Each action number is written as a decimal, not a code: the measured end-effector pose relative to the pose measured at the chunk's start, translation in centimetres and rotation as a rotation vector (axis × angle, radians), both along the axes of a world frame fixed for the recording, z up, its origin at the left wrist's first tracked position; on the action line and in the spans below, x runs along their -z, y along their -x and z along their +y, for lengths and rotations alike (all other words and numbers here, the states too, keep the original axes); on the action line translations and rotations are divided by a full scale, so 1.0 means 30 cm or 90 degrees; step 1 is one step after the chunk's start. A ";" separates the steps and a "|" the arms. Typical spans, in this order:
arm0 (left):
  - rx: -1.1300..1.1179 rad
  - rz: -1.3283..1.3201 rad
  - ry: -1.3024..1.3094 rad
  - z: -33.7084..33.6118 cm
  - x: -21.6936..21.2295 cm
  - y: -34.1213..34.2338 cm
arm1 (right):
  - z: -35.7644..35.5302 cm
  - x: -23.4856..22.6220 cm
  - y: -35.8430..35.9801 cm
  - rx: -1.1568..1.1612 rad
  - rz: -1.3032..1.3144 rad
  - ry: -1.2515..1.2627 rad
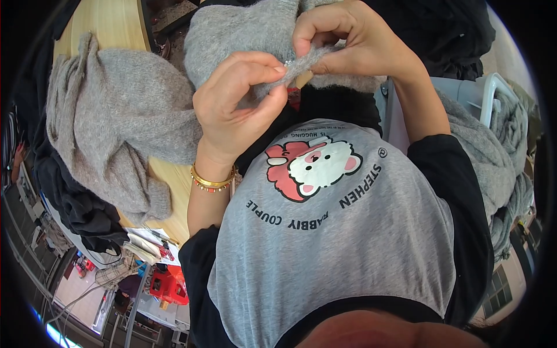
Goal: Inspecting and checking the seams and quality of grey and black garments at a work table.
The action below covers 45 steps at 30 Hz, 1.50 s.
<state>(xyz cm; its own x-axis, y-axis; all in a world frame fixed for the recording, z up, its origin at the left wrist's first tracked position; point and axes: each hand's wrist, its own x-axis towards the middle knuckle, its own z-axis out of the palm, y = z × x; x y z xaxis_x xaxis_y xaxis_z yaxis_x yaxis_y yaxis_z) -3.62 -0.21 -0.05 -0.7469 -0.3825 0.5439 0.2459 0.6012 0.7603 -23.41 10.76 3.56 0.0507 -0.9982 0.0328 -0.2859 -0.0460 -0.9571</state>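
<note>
A fuzzy grey knitted garment (243,35) lies bunched at the top of the view, and both hands grip a narrow edge of it. My left hand (229,104), with gold-coloured bracelets at the wrist, pinches the edge between thumb and fingertips. On the other side, my right hand (374,43) is closed on the same strip with curled fingers. A small shiny spot (288,62) shows by the left fingertips; its kind is too small to tell. Just under the strip hangs a small beige piece (303,79), perhaps a tag.
Another grey knitted garment (116,98) with a sleeve spreads over the wooden table (104,23) at left. Black cloth (75,191) hangs along the table's far-left side. At right, a pale blue-grey bin (490,95) holds grey knitwear. More black cloth (447,35) is piled at top right.
</note>
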 end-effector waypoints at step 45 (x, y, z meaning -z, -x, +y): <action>-0.106 0.056 0.335 0.010 0.051 -0.003 | -0.006 0.146 -0.101 0.175 0.377 0.372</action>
